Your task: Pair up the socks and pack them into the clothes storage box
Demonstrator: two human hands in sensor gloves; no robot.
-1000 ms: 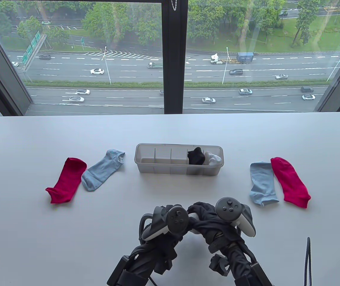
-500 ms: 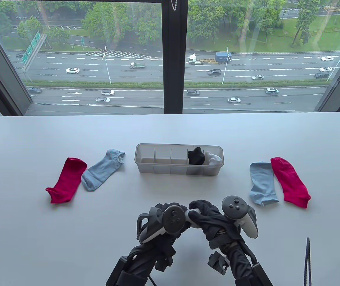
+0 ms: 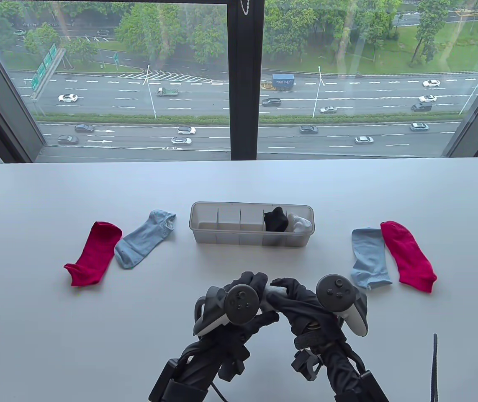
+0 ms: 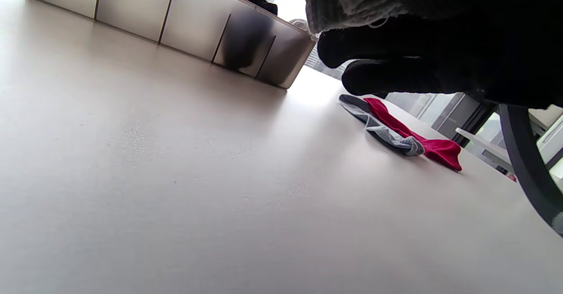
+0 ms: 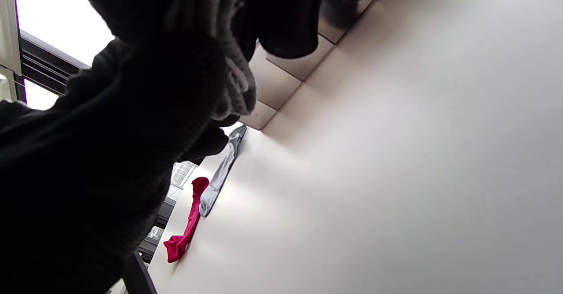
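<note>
Grey sock bundle (image 3: 273, 289): being gripped between left hand (image 3: 245, 299) and right hand (image 3: 295, 303) above the table's (image 3: 55, 335) near edge, both sets of fingers curled round it; over the last second the hands have been edging toward the storage box (image 3: 251, 240), so this pair is likely being readied for packing. Box, mid-table: black pair (image 3: 275, 220) and white pair (image 3: 299, 222) occupying its two right compartments, three left ones empty. Red sock (image 3: 94, 253) and blue sock (image 3: 142, 245) lying toward the left edge, blue sock (image 3: 368, 257) and red sock (image 3: 408, 255) toward the right.

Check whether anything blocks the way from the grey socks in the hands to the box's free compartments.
Nothing visible does: bare table lies between the grey socks, held by both hands, and the box; its three left compartments look free.
</note>
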